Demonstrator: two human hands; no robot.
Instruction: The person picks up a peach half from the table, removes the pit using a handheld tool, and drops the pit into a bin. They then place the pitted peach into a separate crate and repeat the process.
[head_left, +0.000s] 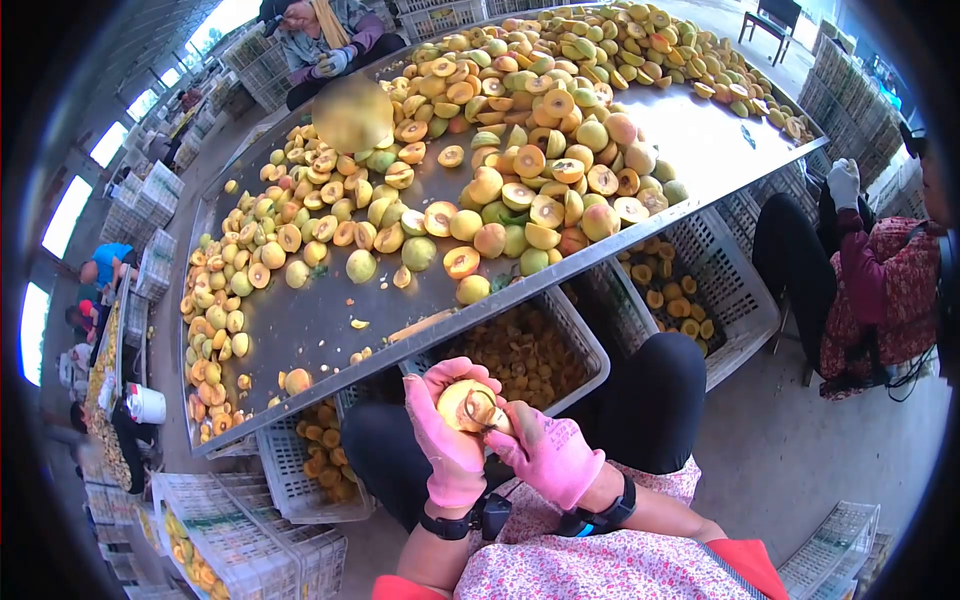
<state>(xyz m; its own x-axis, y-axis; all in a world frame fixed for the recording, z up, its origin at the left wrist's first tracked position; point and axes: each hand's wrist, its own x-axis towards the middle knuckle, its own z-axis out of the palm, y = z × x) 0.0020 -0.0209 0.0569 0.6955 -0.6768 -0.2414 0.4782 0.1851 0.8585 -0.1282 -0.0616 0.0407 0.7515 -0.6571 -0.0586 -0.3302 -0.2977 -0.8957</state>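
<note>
The left hand (447, 440), in a pink glove, cups a halved peach (466, 405), its fingers (455, 372) curled over the far edge of the fruit so the cut face looks up at the camera. The right hand (550, 455), gloved the same, is closed narrow around a small pitting tool (487, 412) whose tip sits in the hollow at the middle of the cut face — the pit area looks partly worked, though whether the stone is out cannot be told. Fruit and both hands hang over the person's lap, just this side of the counter's edge.

Directly beyond the fingers, under the rim of the metal counter (320, 330), stands a white crate (585, 345) holding brownish pits and scraps. To the left of the left-hand fingers a second crate (300, 470) holds peach pieces.

As a judgement of progress: a broad spread of cut halves (300, 230) already lies on the counter beyond and left of the fingers, and the pit crate is well filled, so much is done. A heaped pile of peaches (545, 170) — many whole, some halved — stands beyond and right of the fingers, so plenty seems left.

Other people sit about the counter: one at the far end (325, 45), one to the right (880, 290).
</note>
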